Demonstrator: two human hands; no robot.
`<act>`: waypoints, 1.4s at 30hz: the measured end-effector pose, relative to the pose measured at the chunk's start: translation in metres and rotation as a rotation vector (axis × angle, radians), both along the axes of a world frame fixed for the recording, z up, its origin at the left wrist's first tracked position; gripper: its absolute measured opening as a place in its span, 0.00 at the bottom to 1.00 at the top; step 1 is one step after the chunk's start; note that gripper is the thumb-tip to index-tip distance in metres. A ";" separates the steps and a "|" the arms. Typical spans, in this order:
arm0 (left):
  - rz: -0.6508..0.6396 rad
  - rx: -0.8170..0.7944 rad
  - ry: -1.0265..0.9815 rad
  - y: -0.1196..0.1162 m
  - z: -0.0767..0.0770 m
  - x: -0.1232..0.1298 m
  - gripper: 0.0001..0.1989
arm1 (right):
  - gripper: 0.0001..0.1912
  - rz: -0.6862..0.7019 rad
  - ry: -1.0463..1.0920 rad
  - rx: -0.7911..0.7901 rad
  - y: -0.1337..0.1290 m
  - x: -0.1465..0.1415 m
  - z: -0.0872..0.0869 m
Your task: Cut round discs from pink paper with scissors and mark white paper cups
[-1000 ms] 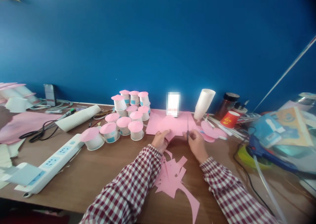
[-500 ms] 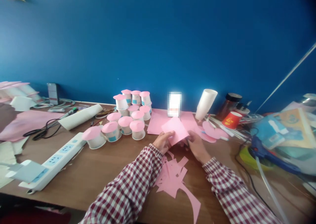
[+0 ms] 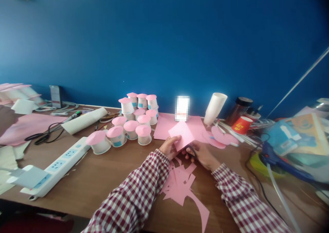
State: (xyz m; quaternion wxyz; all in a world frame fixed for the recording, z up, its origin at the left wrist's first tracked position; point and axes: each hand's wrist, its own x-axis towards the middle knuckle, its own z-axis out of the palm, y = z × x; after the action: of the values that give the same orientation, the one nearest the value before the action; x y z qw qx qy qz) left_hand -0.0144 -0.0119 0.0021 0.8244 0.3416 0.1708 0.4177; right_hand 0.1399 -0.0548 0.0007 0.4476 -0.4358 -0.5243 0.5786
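Note:
My left hand (image 3: 170, 147) pinches a square-cornered piece of pink paper (image 3: 183, 135) with the thumb on top. Against the paper's lower right edge, my right hand (image 3: 203, 154) is closed on scissors (image 3: 191, 151); a dark handle loop shows, while the blades are mostly hidden under the paper. Below the hands lies a heap of pink paper scraps (image 3: 180, 185), with one long curved strip trailing toward the front edge. Behind the held piece are larger pink sheets (image 3: 164, 126) flat on the table. Pink paper rounds (image 3: 218, 135) lie to the right.
Several paper cups with pink tops (image 3: 131, 128) stand left of centre. A white power strip (image 3: 55, 168) and a lying cup stack (image 3: 84, 120) are farther left. To the right are a leaning cup stack (image 3: 216, 106), a red cup (image 3: 241, 124) and a blue glue gun (image 3: 280, 161).
My right hand has turned, so the scissors' handle now shows below the paper. The held paper has shifted slightly left at its right corner. The scraps have stayed put.

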 end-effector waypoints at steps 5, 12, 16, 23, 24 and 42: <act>0.081 -0.105 0.032 -0.001 0.004 0.000 0.11 | 0.18 0.102 0.029 -0.020 -0.003 0.000 0.006; 0.109 -0.129 0.045 0.002 0.001 -0.001 0.11 | 0.17 0.118 0.073 -0.005 -0.003 0.000 0.005; 0.152 -0.132 0.003 0.006 0.000 -0.002 0.13 | 0.20 -0.069 0.092 0.022 0.005 0.004 -0.001; 0.310 -0.289 -0.034 0.011 -0.002 -0.002 0.08 | 0.24 -0.327 0.139 0.040 0.013 0.010 -0.004; 0.313 -0.295 -0.041 0.011 -0.002 -0.002 0.08 | 0.23 -0.332 0.142 0.034 0.013 0.010 -0.004; 0.438 -0.150 0.102 0.012 0.003 0.006 0.12 | 0.24 -0.345 0.106 -0.055 0.016 0.006 -0.008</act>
State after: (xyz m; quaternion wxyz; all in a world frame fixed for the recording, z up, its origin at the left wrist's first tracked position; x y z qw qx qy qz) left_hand -0.0087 -0.0004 0.0047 0.7276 0.2550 0.3127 0.5548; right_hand 0.1461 -0.0385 -0.0069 0.5549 -0.5003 -0.4016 0.5296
